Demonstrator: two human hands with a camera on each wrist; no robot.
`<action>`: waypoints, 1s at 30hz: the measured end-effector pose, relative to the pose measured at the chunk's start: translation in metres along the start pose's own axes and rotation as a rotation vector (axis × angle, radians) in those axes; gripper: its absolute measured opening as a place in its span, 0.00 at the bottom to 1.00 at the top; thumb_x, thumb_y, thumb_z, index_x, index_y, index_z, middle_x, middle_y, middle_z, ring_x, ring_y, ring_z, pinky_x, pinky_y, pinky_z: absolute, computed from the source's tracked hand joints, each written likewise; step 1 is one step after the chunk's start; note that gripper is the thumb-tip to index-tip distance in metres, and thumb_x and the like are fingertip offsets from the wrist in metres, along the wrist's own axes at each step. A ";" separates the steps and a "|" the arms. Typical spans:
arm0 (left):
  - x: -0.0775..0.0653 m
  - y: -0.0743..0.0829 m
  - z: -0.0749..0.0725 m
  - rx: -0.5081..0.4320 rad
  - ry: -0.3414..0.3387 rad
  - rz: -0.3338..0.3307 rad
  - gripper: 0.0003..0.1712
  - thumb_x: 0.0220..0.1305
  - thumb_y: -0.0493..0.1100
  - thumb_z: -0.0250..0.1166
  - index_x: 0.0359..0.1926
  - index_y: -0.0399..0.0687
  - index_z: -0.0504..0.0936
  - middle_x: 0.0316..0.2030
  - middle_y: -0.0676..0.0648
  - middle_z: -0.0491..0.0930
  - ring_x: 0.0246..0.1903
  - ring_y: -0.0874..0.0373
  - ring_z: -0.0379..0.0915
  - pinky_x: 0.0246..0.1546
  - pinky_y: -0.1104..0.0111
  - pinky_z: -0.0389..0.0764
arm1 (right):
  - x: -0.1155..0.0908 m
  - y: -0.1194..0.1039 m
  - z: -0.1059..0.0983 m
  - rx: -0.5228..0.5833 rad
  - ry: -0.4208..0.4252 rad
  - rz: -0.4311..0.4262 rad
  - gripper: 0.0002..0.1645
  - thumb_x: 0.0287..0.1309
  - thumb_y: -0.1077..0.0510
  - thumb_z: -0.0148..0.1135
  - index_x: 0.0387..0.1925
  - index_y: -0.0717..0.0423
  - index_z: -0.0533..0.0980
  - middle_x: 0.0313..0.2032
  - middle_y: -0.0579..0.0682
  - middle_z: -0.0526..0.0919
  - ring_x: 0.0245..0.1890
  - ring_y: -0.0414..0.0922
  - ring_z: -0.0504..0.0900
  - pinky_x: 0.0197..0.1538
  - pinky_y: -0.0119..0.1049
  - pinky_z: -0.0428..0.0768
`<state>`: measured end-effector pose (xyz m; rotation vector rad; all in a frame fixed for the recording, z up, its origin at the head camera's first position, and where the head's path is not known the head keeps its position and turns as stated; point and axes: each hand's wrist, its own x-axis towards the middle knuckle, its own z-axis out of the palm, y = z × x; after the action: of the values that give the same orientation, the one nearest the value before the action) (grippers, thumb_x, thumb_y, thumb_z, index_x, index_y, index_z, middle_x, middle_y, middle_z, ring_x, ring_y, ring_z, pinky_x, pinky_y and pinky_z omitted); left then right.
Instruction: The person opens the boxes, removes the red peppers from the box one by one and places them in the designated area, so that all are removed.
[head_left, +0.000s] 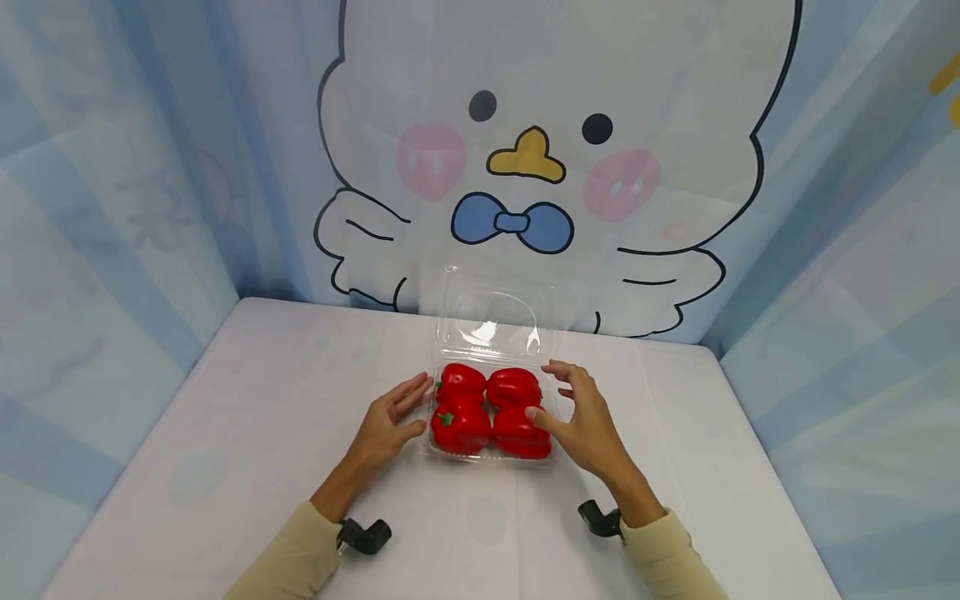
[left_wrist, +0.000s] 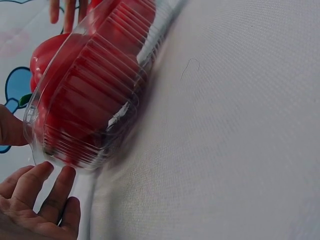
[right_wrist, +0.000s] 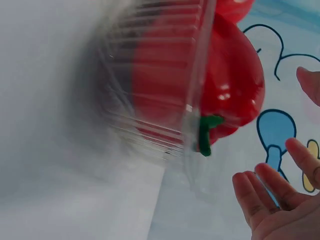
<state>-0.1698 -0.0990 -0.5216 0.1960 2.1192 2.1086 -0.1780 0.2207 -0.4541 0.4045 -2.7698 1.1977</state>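
Observation:
A clear plastic clamshell box (head_left: 487, 459) stands on the table with its lid (head_left: 480, 312) raised at the back. Several red bell peppers (head_left: 468, 431) fill the tray in two rows, one showing a green stem. My left hand (head_left: 386, 425) is at the box's left side, fingers extended; in the left wrist view its fingertips (left_wrist: 65, 176) meet the ribbed end of the tray. On the other side is my right hand (head_left: 588, 429), thumb and fingers spread around the right edge. The right wrist view shows these fingers apart from the box and a pepper (right_wrist: 232, 80).
A white cloth covers the table (head_left: 247, 417). Behind it hangs a curtain (head_left: 525, 67) printed with a cartoon bird, and pale blue curtain panels rise on both sides. Each wrist carries a small black camera mount (head_left: 365, 537).

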 end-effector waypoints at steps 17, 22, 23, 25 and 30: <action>0.001 -0.001 -0.001 0.008 -0.012 0.005 0.45 0.67 0.27 0.63 0.83 0.44 0.60 0.79 0.46 0.66 0.80 0.46 0.63 0.72 0.67 0.70 | -0.030 0.002 0.016 -0.044 -0.060 0.073 0.48 0.51 0.56 0.84 0.71 0.45 0.71 0.70 0.53 0.73 0.71 0.59 0.72 0.67 0.60 0.83; 0.000 -0.001 -0.002 0.008 -0.011 0.007 0.45 0.68 0.27 0.63 0.83 0.45 0.60 0.79 0.47 0.66 0.80 0.47 0.63 0.73 0.68 0.69 | -0.031 0.005 0.020 -0.074 -0.062 0.058 0.48 0.49 0.56 0.85 0.70 0.46 0.71 0.70 0.53 0.73 0.73 0.55 0.70 0.69 0.61 0.81; 0.000 -0.001 -0.002 0.007 -0.013 0.010 0.45 0.68 0.27 0.63 0.83 0.45 0.60 0.79 0.46 0.66 0.80 0.47 0.63 0.73 0.67 0.69 | -0.031 0.005 0.020 -0.080 -0.061 0.052 0.47 0.49 0.56 0.85 0.69 0.46 0.72 0.70 0.53 0.73 0.73 0.55 0.70 0.69 0.61 0.81; 0.000 0.000 -0.002 0.007 -0.018 0.019 0.45 0.68 0.27 0.63 0.83 0.43 0.60 0.80 0.45 0.65 0.80 0.46 0.62 0.74 0.65 0.68 | -0.032 0.006 0.021 -0.082 -0.058 0.043 0.47 0.48 0.57 0.86 0.69 0.47 0.72 0.69 0.53 0.74 0.72 0.54 0.70 0.69 0.61 0.81; -0.001 0.001 -0.001 0.005 -0.020 0.023 0.45 0.67 0.27 0.64 0.83 0.42 0.59 0.80 0.44 0.64 0.80 0.44 0.61 0.74 0.63 0.67 | -0.032 0.004 0.022 -0.086 -0.051 0.034 0.46 0.48 0.56 0.86 0.68 0.47 0.73 0.68 0.53 0.75 0.71 0.54 0.70 0.68 0.60 0.83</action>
<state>-0.1692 -0.1006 -0.5209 0.2415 2.1219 2.1046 -0.1480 0.2142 -0.4779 0.3869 -2.8710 1.0848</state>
